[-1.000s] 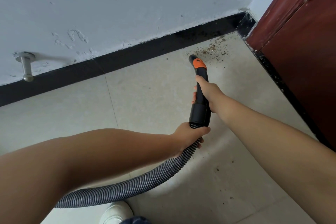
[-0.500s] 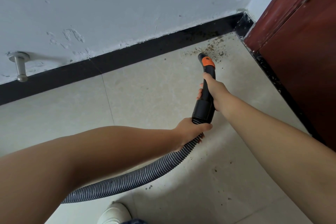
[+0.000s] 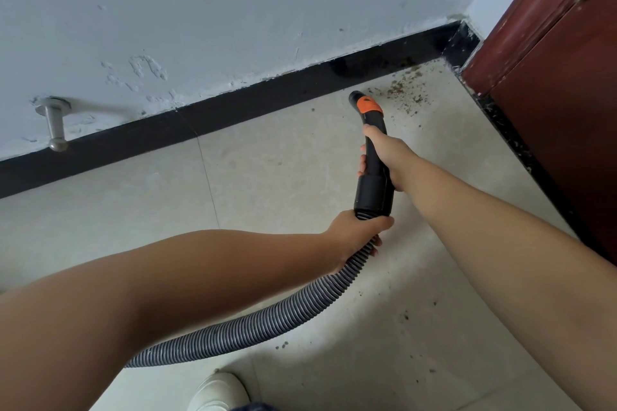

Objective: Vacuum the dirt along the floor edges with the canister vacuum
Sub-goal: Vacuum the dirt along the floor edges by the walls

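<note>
1. Both hands on the canister vacuum's hose assembly: right hand (image 3: pixel 384 157) wrapped around the black handle tube (image 3: pixel 374 157) below its orange collar (image 3: pixel 368 105), left hand (image 3: pixel 357 232) curled around the ribbed grey hose (image 3: pixel 267 324) just behind the cuff.
2. Open nozzle tip (image 3: pixel 354 97) aimed toward the black baseboard (image 3: pixel 233 113), near it and just left of the dirt (image 3: pixel 405 87); contact with the floor impossible to tell.
3. Brown debris strewn across the far right corner of the floor (image 3: pixel 283 177), where baseboard meets the dark red door frame (image 3: pixel 547 53); stray specks also on the tiles near the right forearm.
4. Best handled, judging from this layout, by sweeping the tip rightward, low and slow along the baseboard seam into the corner, then down the door-frame edge.
5. Slack fed by the left hand to keep the hose from dragging the nozzle off line.
6. Metal door stop (image 3: pixel 55 123) on the wall at the far left; white shoe (image 3: pixel 218 390) at the near edge.
</note>
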